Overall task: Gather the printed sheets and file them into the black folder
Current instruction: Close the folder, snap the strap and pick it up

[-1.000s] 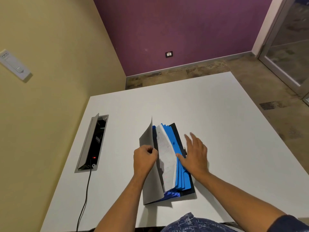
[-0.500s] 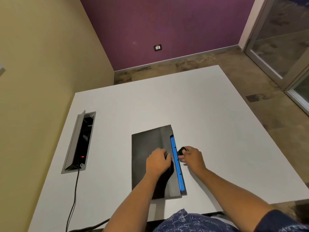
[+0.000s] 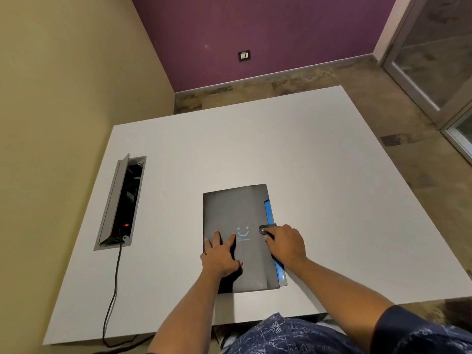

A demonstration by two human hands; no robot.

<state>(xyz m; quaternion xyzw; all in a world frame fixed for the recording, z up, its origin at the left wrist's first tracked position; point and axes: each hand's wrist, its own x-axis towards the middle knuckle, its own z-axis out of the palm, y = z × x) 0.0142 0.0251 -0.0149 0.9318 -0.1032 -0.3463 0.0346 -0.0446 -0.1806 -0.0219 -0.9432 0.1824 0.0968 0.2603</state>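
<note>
The black folder (image 3: pixel 235 208) lies closed on the white table (image 3: pixel 319 175), near the front edge. A blue smiley mark shows on its cover, and blue dividers (image 3: pixel 268 213) peek out along its right side. My left hand (image 3: pixel 221 256) rests flat on the cover's lower left, fingers spread. My right hand (image 3: pixel 286 245) pinches the black strap tab (image 3: pixel 265 228) that wraps over the folder's right edge. No printed sheets are visible; the cover hides the inside.
A recessed power box (image 3: pixel 122 200) with its grey lid raised sits in the table's left side, with a red light on and a black cable (image 3: pixel 112 297) running off the front edge. A yellow wall stands close on the left.
The folder went from open, with sheets and blue dividers showing, to closed. My left hand laid the cover down and flattened on it; my right hand brought the strap tab over the cover.
</note>
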